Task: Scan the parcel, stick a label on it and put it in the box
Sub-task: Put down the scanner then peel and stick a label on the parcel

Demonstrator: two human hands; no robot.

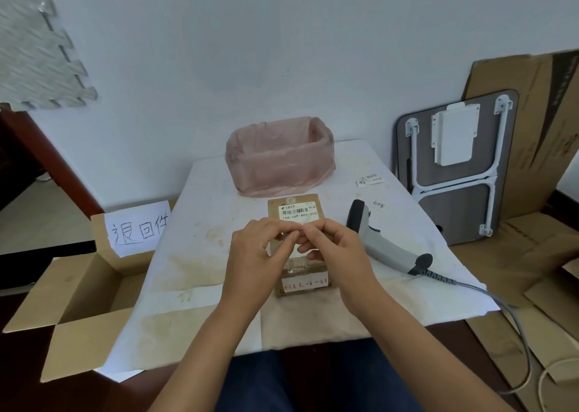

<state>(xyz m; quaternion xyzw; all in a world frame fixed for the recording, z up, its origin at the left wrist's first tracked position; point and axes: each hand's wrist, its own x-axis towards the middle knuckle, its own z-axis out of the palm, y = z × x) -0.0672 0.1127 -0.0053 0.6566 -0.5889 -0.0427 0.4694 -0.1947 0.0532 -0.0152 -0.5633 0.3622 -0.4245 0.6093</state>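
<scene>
A small brown cardboard parcel (297, 206) lies on the white table cloth, with a printed barcode label on its far top and a handwritten slip on its near side. My left hand (261, 252) and my right hand (333, 245) hover together over the parcel, fingertips pinching a small white label (301, 226) between them. The grey barcode scanner (380, 242) lies on the cloth just right of my right hand. An open cardboard box (81, 289) with a handwritten paper sign stands on the floor to the left of the table.
A container lined with a pink plastic bag (279, 158) stands behind the parcel. Small loose labels (369, 180) lie at the back right of the cloth. The scanner cable (488, 295) runs off the right edge. A folded table (454, 173) and flat cardboard lean at right.
</scene>
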